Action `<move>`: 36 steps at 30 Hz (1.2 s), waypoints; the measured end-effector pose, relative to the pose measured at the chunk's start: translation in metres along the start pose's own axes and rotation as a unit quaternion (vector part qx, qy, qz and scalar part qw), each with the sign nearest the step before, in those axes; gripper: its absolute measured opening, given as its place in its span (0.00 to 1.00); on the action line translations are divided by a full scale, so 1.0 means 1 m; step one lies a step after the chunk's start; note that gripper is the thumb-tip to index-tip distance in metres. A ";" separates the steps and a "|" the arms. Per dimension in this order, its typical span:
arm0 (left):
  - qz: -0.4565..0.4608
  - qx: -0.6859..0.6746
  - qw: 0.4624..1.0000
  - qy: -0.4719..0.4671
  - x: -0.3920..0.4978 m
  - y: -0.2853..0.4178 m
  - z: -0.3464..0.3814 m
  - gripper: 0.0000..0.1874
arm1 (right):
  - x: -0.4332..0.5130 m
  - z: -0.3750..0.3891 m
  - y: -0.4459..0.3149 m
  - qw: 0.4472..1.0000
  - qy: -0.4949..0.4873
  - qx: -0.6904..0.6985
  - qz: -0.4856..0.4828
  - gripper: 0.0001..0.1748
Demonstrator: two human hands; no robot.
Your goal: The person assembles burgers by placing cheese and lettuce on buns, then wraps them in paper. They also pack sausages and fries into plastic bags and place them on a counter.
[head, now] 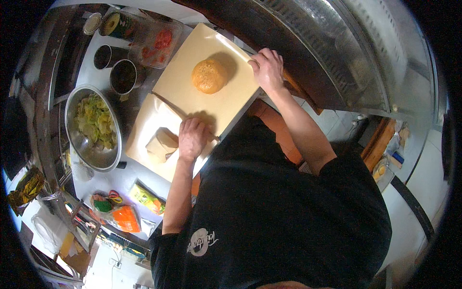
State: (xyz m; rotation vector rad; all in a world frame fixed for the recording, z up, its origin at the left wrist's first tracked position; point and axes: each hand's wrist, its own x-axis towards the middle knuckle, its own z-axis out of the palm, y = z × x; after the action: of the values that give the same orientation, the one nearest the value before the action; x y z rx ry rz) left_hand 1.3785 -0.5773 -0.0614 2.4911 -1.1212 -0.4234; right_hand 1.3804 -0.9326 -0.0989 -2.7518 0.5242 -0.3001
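A round golden bun [209, 76] rests on a sheet of brown paper [177, 81]. My right hand [268, 68] grips this sheet at its right corner, thumb against the edge. The fingers of my left hand [194, 138] are curled over the paper near its lower corner; the fingertips are partly hidden. Beside the left hand, a small folded brown paper piece [161, 146] lies on a second, shiny brown sheet [144, 123]. Neither hand touches the bun.
Left on the white table [139, 169] stands a steel bowl [68, 126] of lettuce [94, 121]. Beyond it are two metal containers [123, 76] [104, 57], an open can [114, 24] and a clear plastic tray [173, 50] with red slices. Scissors [114, 196] and plastic packets [147, 198] lie nearer.
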 end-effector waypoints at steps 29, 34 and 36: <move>-0.307 -0.656 0.593 0.352 0.086 0.014 0.024 0.27 | -0.018 -0.013 -0.008 0.777 -0.159 0.502 0.345 0.25; -0.234 -0.604 0.679 0.344 0.118 0.056 0.024 0.32 | -0.003 -0.018 -0.058 0.912 -0.065 0.371 0.159 0.23; -0.156 -0.390 0.846 0.329 0.131 0.064 0.028 0.32 | -0.011 -0.014 -0.086 0.919 -0.156 0.348 0.104 0.21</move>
State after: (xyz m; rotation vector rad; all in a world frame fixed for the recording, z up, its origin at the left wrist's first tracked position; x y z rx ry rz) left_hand 1.4088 -0.7225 -0.0725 1.8167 -0.1810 -0.0481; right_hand 1.3944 -0.8568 -0.0577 -1.9793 0.4965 0.0158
